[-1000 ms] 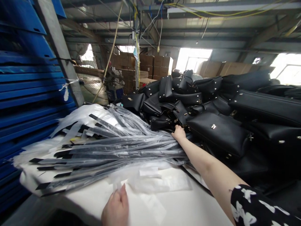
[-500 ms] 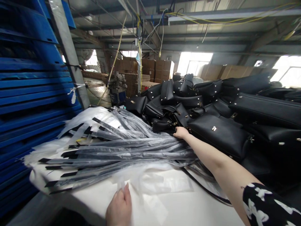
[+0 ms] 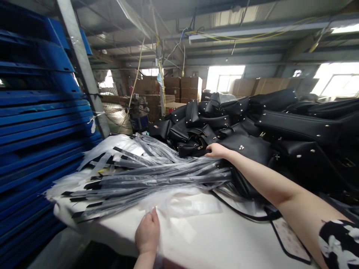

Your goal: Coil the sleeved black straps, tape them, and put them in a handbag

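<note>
My right hand (image 3: 217,150) reaches forward to the heap, its fingers closed on the edge of a black handbag (image 3: 193,148); the exact part gripped is partly hidden. Beneath that arm lies another black handbag (image 3: 246,144) with a metal clasp. Near the front table edge, my left hand (image 3: 147,229) is closed in a pinch, apparently on the edge of a thin clear plastic bag (image 3: 193,203) spread on the white surface. Between the hands stretch several long black straps in clear plastic sleeves (image 3: 151,177), their dark ends fanned out toward the left.
A tall stack of blue plastic crates (image 3: 47,149) and a metal post (image 3: 84,67) stand at left. More black handbags (image 3: 297,123) are heaped at right. A loose black strap (image 3: 238,213) curves over the white table (image 3: 218,243). Cardboard boxes (image 3: 190,87) stand behind.
The view has pulled back and turned slightly right. My right hand has shifted a little right relative to the heap. The left hand stays closed by the front edge.
</note>
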{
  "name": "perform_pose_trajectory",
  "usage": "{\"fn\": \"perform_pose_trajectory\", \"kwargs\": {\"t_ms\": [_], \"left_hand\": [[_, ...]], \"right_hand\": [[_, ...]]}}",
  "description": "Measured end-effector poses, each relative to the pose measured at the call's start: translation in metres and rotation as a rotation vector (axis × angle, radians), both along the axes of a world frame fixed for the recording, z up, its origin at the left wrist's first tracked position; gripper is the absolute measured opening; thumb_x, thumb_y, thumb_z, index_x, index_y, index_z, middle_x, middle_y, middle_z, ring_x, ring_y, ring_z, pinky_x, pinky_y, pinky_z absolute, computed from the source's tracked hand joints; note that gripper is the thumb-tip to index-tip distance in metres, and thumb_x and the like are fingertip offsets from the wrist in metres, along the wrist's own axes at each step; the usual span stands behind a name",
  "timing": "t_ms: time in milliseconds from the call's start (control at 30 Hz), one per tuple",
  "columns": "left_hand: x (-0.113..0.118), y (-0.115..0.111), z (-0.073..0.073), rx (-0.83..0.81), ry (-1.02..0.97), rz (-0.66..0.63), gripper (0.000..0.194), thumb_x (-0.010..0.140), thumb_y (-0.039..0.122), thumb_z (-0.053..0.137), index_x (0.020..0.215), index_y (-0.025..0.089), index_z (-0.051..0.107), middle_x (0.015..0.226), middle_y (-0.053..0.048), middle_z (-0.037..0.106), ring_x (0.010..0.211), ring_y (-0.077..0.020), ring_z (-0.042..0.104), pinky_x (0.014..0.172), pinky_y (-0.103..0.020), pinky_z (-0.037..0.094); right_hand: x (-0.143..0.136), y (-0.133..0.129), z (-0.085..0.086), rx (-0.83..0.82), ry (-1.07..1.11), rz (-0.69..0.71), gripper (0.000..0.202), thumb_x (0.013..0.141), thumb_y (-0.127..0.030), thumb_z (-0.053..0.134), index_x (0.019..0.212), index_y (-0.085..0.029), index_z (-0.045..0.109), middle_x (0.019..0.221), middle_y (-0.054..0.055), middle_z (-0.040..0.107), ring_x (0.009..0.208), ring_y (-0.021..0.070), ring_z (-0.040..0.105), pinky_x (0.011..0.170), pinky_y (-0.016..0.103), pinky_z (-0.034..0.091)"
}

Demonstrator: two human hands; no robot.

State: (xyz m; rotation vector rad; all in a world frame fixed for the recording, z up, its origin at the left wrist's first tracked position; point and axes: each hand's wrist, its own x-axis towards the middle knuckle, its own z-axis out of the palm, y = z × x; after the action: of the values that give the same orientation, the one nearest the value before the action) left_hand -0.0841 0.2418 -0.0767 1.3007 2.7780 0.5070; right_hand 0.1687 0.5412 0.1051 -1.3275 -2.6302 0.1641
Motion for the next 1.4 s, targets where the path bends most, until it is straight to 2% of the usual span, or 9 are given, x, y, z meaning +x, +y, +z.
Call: {"fn": "perform_pose_trajectory", "kwargs": {"t_ms": [300,533,633,733,933,1067,1133,1233,1400], "left_hand": [[0.01,-0.007,0.018,0.141,-0.133,-0.007,0.05,0.095,0.038,0.029,0.068,0.016,0.065,0.083,-0.017,0.072,0.078,-0.0274,0.068,0.062,-0.032,0.041],[0.02,-0.051,0.053,0.365,-0.174,-0.097,0.053,0.093,0.046,0.027,0.069,0.019,0.065,0.074,-0.011,0.072,0.076,-0.0241,0.069,0.072,-0.03,0.049],[0.034,-0.09,0.068,0.539,-0.167,-0.161,0.052,0.091,0.05,0.031,0.066,0.02,0.065,0.073,-0.011,0.07,0.076,-0.0246,0.068,0.079,-0.033,0.049],[0.048,-0.128,0.072,0.571,-0.16,-0.18,0.049,0.091,0.049,0.034,0.066,0.02,0.064,0.072,-0.009,0.069,0.073,-0.0228,0.066,0.079,-0.032,0.048],[0.057,-0.194,0.046,0.435,-0.243,-0.136,0.048,0.094,0.047,0.035,0.067,0.019,0.063,0.066,-0.006,0.066,0.067,-0.0193,0.064,0.072,-0.03,0.048],[0.068,-0.225,0.055,0.302,-0.186,-0.272,0.047,0.096,0.041,0.033,0.07,0.021,0.066,0.079,-0.006,0.072,0.085,-0.0207,0.066,0.096,-0.038,0.043],[0.077,-0.227,0.071,0.267,-0.087,-0.362,0.044,0.097,0.037,0.034,0.072,0.022,0.068,0.089,-0.005,0.074,0.105,-0.0232,0.061,0.113,-0.049,0.023],[0.094,-0.215,0.095,0.227,-0.057,-0.495,0.04,0.097,0.033,0.036,0.075,0.024,0.068,0.097,-0.002,0.074,0.13,-0.0252,0.045,0.115,-0.058,-0.004],[0.125,-0.182,0.11,0.078,-0.442,-0.844,0.045,0.098,0.037,0.034,0.073,0.025,0.069,0.098,-0.001,0.073,0.13,-0.0245,0.046,0.115,-0.058,-0.01]], "right_hand": [[0.041,-0.077,0.025,0.154,0.229,0.012,0.027,0.09,-0.032,0.055,0.108,-0.015,0.066,0.099,0.008,0.071,0.089,0.0203,0.063,0.076,0.024,0.042],[0.045,-0.146,0.04,0.133,0.294,0.317,0.029,0.087,-0.038,0.061,0.111,-0.023,0.066,0.096,0.002,0.072,0.084,0.0172,0.065,0.071,0.021,0.043],[0.033,-0.165,0.022,0.125,0.237,0.471,0.037,0.091,-0.036,0.056,0.126,-0.026,0.06,0.113,0.003,0.069,0.099,0.0201,0.064,0.082,0.024,0.044],[0.015,-0.177,-0.019,0.061,0.129,0.517,0.04,0.093,-0.037,0.053,0.132,-0.028,0.055,0.121,0.003,0.066,0.105,0.021,0.062,0.086,0.025,0.043],[-0.018,-0.209,-0.096,-0.017,-0.038,0.513,0.025,0.094,-0.026,0.051,0.114,-0.018,0.064,0.107,0.011,0.067,0.1,0.024,0.06,0.086,0.029,0.04],[-0.021,-0.231,-0.1,-0.021,-0.035,0.588,0.021,0.09,-0.027,0.055,0.103,-0.017,0.068,0.1,0.011,0.068,0.097,0.0247,0.059,0.087,0.031,0.037],[-0.017,-0.241,-0.097,-0.056,-0.032,0.666,0.024,0.086,-0.039,0.062,0.095,-0.019,0.07,0.09,0.008,0.07,0.087,0.0226,0.06,0.081,0.029,0.037],[-0.007,-0.253,-0.095,-0.111,0.018,0.672,0.044,0.087,-0.056,0.055,0.069,-0.018,0.07,0.068,0.005,0.066,0.065,0.0169,0.054,0.066,0.027,0.034],[0.018,-0.267,-0.08,-0.074,0.256,0.535,0.06,0.094,-0.047,0.044,0.042,-0.016,0.05,0.042,-0.001,0.043,0.045,0.0095,0.029,0.052,0.028,0.02]]}}
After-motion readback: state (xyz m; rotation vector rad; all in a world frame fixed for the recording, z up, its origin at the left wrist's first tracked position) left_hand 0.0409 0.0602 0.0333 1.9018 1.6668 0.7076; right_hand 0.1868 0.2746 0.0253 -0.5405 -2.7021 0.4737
